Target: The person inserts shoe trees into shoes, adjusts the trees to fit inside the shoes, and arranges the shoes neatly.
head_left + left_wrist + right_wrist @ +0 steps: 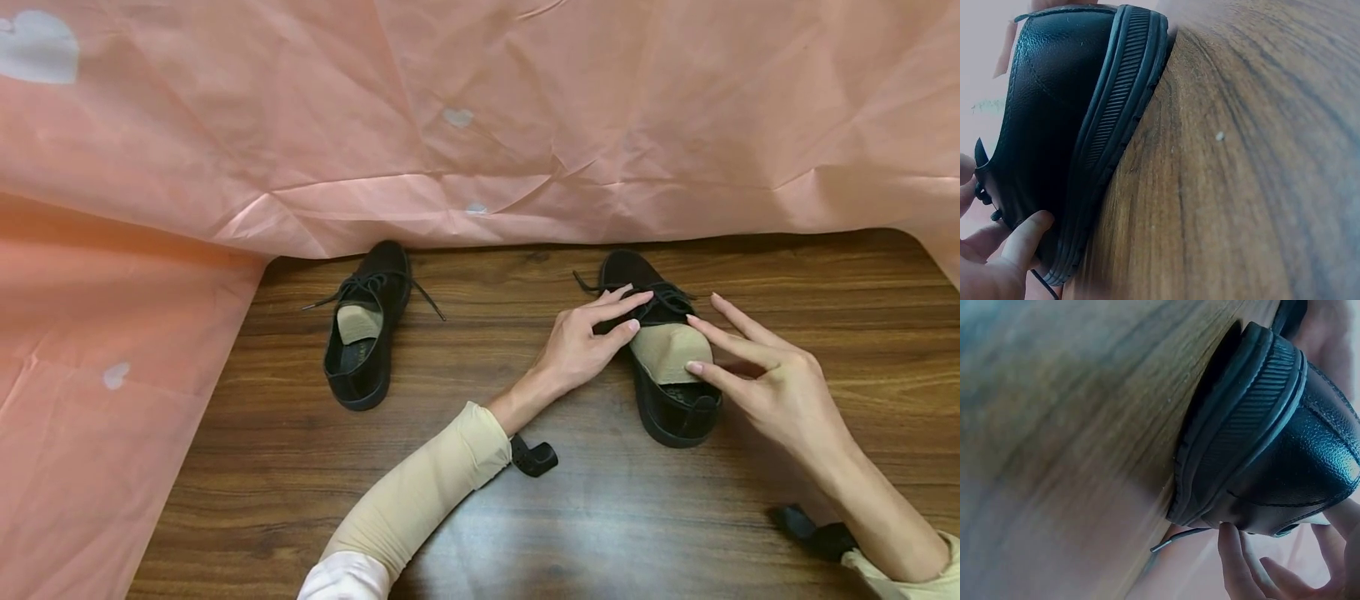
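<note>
Two black lace-up shoes stand on a wood-grain surface. Both hands are at the right-hand shoe [678,421], where a beige fabric piece [667,350] bulges out of the opening below the laces [671,298]. My left hand [581,346] lies across the shoe's left side, fingers extended onto the laces and thumb at the beige edge. In the left wrist view, a fingertip presses the side of the black shoe [1054,94]. My right hand [780,387] has its thumb on the beige piece and its index fingertip at the far edge, the two spread apart.
The other black shoe [378,367] stands to the left, its laces tied and a smaller beige piece [358,323] inside. A pink sheet with pale hearts [480,125] rises behind and along the left. Black wrist devices [534,458] sit below both forearms.
</note>
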`<state>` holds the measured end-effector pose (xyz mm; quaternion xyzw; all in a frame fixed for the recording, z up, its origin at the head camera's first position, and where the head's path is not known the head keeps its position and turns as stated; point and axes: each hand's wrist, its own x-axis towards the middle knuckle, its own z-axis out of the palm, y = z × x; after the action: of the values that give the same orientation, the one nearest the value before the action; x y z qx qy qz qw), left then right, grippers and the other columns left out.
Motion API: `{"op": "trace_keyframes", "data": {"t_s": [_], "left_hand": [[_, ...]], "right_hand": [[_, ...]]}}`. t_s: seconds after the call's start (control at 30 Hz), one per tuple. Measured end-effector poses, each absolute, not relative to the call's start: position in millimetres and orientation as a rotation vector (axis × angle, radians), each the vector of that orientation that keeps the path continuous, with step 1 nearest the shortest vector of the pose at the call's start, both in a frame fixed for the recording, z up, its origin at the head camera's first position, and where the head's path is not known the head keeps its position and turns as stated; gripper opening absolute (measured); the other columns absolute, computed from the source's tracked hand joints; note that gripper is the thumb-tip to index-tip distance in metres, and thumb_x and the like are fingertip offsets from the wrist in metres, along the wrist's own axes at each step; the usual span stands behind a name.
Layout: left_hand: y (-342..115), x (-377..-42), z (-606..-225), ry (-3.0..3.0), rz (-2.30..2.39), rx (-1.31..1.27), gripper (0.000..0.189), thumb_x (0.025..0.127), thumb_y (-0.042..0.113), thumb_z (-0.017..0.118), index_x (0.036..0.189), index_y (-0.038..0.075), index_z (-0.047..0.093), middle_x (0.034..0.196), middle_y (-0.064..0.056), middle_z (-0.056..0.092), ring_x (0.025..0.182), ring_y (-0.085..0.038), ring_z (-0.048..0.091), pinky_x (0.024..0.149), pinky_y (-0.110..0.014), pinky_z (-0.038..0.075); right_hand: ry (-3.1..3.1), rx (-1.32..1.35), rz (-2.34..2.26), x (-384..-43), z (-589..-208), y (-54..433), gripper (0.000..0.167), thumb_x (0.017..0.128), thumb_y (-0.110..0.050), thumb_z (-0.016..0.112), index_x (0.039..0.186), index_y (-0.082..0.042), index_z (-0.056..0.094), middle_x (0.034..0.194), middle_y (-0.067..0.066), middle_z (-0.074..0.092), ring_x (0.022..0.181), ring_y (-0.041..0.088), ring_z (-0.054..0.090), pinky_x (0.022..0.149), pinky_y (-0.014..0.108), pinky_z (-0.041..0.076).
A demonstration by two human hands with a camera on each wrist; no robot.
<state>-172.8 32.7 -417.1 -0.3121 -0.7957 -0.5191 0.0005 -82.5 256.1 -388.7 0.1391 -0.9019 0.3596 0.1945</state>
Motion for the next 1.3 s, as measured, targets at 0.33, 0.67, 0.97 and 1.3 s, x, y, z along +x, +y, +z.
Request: {"op": "trace_keyframes", "data": {"t_s": [0.33,0.67,0.97,1.3], "left_hand": [[34,-173,-415,-2.522,-1.618,-0.992,0.04,0.099,0.029,0.063,0.138,0.027,0.061,0.146,-0.002,0.052,0.137,-0.01,0.042,0.109,-0.02,0.035],[33,-172,-414,-2.528,-1.598,-0.997,0.04,0.099,0.029,0.063,0.139,0.025,0.061,0.146,-0.003,0.052,0.137,-0.012,0.043,0.109,-0.02,0.035],[32,-174,-414,-2.54,-1.572,-1.008,0.04,0.1,0.029,0.062,0.14,0.026,0.06,0.147,-0.003,0.052,0.137,-0.011,0.043,0.109,-0.019,0.034],[34,-173,-415,-2.521,-1.595,-1.01,0.04,0.099,0.029,0.063,0.139,0.026,0.06,0.147,-0.002,0.052,0.136,-0.01,0.043,0.109,-0.019,0.034]], "right_hand": [[-2.588,0.467,0.691,-83,-387,253,0.066,0.079,-0.011,0.083,0.14,-0.026,0.06,0.16,0.007,0.03,0.086,0.031,0.07,0.068,0.029,0.049],[-2.622,0.568,0.594,-86,-384,254,0.069,0.084,-0.008,0.079,0.146,-0.026,0.053,0.163,0.009,0.023,0.098,0.044,0.067,0.074,0.048,0.047],[-2.574,0.67,0.411,-94,-382,256,0.068,0.085,-0.017,0.077,0.148,-0.025,0.051,0.163,0.014,0.021,0.067,0.035,0.066,0.044,0.043,0.049],[-2.58,0.677,0.487,-102,-385,260,0.077,0.077,-0.012,0.083,0.147,-0.022,0.052,0.157,0.015,0.035,0.07,0.036,0.069,0.059,0.052,0.054]]}}
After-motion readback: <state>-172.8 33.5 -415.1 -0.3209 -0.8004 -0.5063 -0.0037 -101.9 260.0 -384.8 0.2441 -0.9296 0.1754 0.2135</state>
